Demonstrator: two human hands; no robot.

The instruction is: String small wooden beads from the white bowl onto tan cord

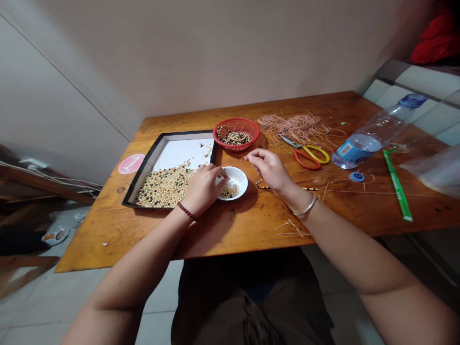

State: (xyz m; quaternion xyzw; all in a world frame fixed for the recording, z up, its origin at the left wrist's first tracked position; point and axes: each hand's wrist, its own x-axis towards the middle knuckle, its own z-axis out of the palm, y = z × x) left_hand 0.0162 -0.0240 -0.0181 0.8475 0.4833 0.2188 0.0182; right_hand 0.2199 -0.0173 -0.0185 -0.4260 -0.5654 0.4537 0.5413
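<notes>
Your right hand point(266, 167) pinches thread point(245, 157); your left hand point(204, 186), grip indeterminable, curls over the white bowl point(243, 179), inward of the table's front edge point(230, 247).

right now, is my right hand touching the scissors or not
Apart. The head view shows a strip of bare tabletop between the right hand and the scissors, which lie beyond its knuckle side.

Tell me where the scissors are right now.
In the head view, the scissors lie right of centre on the table, between the right hand and the plastic bottle, at the near edge of the pink string tangle.
</notes>
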